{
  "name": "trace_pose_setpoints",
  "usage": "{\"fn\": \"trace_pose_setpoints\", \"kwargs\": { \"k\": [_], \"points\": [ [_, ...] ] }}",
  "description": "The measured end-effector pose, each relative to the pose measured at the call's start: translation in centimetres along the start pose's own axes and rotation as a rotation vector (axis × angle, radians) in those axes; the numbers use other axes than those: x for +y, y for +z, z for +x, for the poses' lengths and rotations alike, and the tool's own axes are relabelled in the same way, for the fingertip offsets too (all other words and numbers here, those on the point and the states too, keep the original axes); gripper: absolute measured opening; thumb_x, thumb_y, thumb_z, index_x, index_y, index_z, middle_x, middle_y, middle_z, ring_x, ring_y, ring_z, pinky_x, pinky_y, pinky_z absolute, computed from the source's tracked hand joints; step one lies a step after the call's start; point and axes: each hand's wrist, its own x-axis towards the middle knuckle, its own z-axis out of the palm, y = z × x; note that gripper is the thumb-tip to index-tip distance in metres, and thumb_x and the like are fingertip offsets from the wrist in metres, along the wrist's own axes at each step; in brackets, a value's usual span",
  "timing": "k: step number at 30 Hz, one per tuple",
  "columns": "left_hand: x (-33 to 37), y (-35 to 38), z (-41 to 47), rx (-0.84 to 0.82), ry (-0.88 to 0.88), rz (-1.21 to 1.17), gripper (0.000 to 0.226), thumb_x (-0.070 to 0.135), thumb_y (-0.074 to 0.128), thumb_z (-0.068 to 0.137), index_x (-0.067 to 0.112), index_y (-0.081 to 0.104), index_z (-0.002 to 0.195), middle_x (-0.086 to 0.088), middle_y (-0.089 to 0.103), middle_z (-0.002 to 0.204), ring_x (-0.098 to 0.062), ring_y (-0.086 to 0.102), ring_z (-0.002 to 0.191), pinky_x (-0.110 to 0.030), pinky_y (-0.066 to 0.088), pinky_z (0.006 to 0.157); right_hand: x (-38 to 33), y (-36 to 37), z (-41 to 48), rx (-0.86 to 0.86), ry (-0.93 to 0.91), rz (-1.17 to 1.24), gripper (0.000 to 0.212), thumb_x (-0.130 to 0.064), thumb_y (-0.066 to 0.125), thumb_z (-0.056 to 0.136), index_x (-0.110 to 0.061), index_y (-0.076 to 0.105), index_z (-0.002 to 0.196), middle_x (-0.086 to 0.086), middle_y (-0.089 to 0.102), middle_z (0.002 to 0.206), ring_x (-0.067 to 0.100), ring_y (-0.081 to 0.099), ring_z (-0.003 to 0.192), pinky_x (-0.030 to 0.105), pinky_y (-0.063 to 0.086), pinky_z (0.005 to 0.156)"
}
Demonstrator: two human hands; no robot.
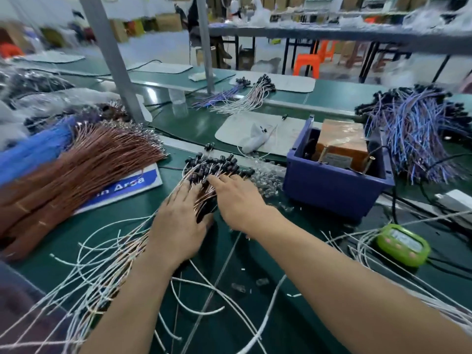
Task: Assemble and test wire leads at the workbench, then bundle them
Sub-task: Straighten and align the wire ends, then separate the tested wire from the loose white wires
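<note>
A loose pile of assembled wire leads (204,172), brown and white wires with black end caps, lies on the green bench (255,315). My left hand (178,221) lies flat on the wires, fingers spread. My right hand (237,198) rests on the same pile just to the right, fingers straight and reaching into the black caps. White wire tails (107,272) fan out toward me under my left forearm. A scatter of small clear parts (268,180) lies right of the pile.
Thick bundles of brown wires (76,172) and blue wires (30,152) lie at the left. A blue bin (332,190) with an orange box stands at the right, a green counter (403,245) in front of it. Purple-blue leads (419,134) are heaped far right. Grey posts (112,60) rise behind.
</note>
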Motion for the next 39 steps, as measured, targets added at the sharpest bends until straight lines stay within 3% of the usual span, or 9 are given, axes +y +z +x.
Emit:
{"fn": "trace_pose_setpoints", "kwargs": {
  "k": [5,10,16,18,22,30,35,37,39],
  "points": [
    [0.0,0.7,-0.1,0.081,-0.016,-0.043,0.072,0.041,0.063,0.097,0.019,0.034,0.159,-0.001,0.031,0.167,-0.017,0.028,0.154,-0.039,0.022,0.127,-0.3,-0.7,2.0,0.09,0.016,0.057,0.03,0.0,0.053,0.088,-0.012,0.056,0.116,0.01,0.064,0.108,0.031,0.062,0.104,0.041,0.05,0.079],
    [0.3,0.4,-0.1,0.116,-0.023,-0.098,0.051,0.023,0.067,0.094,0.02,0.057,0.144,0.0,0.051,0.153,-0.025,0.053,0.133,-0.045,0.043,0.114,-0.9,-0.6,3.5,0.055,-0.046,0.152,0.05,-0.001,0.051,0.09,-0.014,0.051,0.138,0.01,0.059,0.127,0.032,0.055,0.118,0.045,0.048,0.101],
    [0.1,0.0,-0.3,0.249,-0.048,-0.181,0.025,0.023,0.077,0.09,0.028,0.079,0.115,0.008,0.075,0.121,-0.019,0.073,0.104,-0.029,0.054,0.088,-1.4,-0.6,4.2,0.075,-0.04,0.082,0.029,0.0,0.052,0.09,-0.013,0.055,0.115,0.009,0.056,0.108,0.034,0.06,0.105,0.041,0.046,0.081],
    [0.4,-0.3,-0.5,0.3,-0.113,-0.154,0.018,0.023,0.079,0.086,0.031,0.082,0.102,0.01,0.08,0.098,-0.021,0.075,0.083,-0.023,0.045,0.067,-1.2,-0.9,4.3,0.079,-0.037,0.033,0.025,-0.001,0.05,0.09,-0.015,0.054,0.11,0.012,0.06,0.111,0.033,0.057,0.107,0.041,0.044,0.082],
    [0.9,-0.6,-0.8,0.388,-0.189,-0.219,0.012,0.024,0.081,0.084,0.033,0.083,0.091,0.013,0.079,0.085,-0.018,0.073,0.075,-0.013,0.03,0.056,-0.8,-1.2,4.0,0.063,-0.018,-0.005,0.027,-0.006,0.049,0.091,-0.015,0.052,0.116,0.012,0.056,0.123,0.033,0.049,0.116,0.043,0.044,0.095],
    [0.5,-0.3,-0.6,0.372,-0.239,-0.265,0.018,0.034,0.081,0.084,0.034,0.08,0.102,0.011,0.079,0.087,-0.019,0.072,0.079,-0.014,0.033,0.057,-0.7,-2.7,3.6,0.216,-0.049,-0.046,0.031,0.006,0.047,0.086,-0.013,0.064,0.105,0.01,0.07,0.104,0.03,0.066,0.1,0.035,0.047,0.074],
    [0.5,-0.2,-0.3,0.258,-0.161,-0.207,0.064,0.039,0.082,0.082,0.032,0.06,0.142,0.002,0.072,0.124,-0.022,0.067,0.111,-0.034,0.051,0.096,-1.3,-4.9,3.3,0.216,-0.076,-0.123,0.018,0.001,0.05,0.085,-0.017,0.051,0.083,0.004,0.06,0.079,0.028,0.06,0.084,0.035,0.037,0.067],
    [0.6,-0.2,-0.2,0.251,-0.123,-0.214,0.055,0.038,0.079,0.085,0.025,0.065,0.137,-0.002,0.07,0.128,-0.024,0.064,0.119,-0.042,0.049,0.106,-1.5,-5.8,2.8,0.264,-0.075,-0.186,0.028,-0.001,0.05,0.085,-0.016,0.035,0.066,-0.001,0.038,0.061,0.025,0.046,0.069,0.036,0.033,0.068],
    [0.5,0.0,-0.2,0.32,-0.064,-0.212,0.029,0.033,0.073,0.091,0.017,0.074,0.116,-0.004,0.075,0.105,-0.023,0.063,0.094,-0.045,0.05,0.1,-1.7,-6.9,2.2,0.316,-0.098,-0.209,0.035,-0.004,0.049,0.084,-0.019,0.028,0.06,-0.002,0.031,0.056,0.019,0.035,0.055,0.036,0.03,0.069]
  ]
}}
